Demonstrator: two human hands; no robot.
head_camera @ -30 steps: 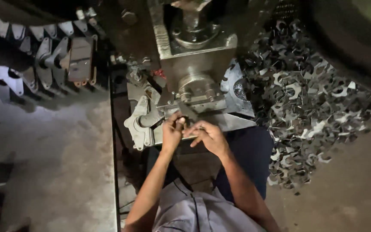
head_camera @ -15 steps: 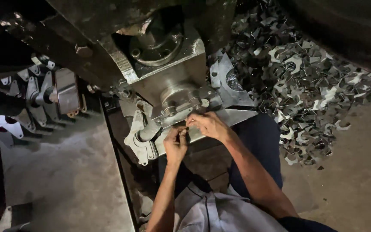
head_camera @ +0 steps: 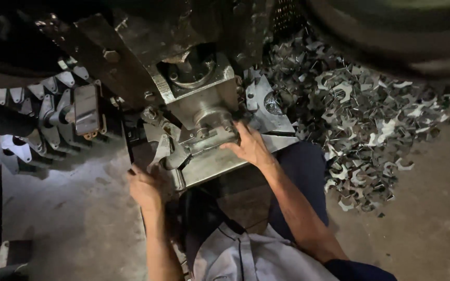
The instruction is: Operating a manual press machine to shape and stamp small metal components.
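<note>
Two bare hands, left hand [head_camera: 144, 188] and right hand [head_camera: 250, 148], touch the blocky steel press die [head_camera: 204, 122].

The grey concrete floor [head_camera: 69, 218] carries a large heap of stamped metal pieces [head_camera: 360, 125] on the right, spreading towards the person's knee. On the left, a row of similar metal parts [head_camera: 37, 99] stands lined up on it, beside the press.

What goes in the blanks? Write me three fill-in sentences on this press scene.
1. The right hand rests on the ____ die block of the press.
2. The heap of stamped parts lies on the person's ____ side.
3. The left hand sits at the plate's ____ edge.

Missing words: metal; right; left
</note>
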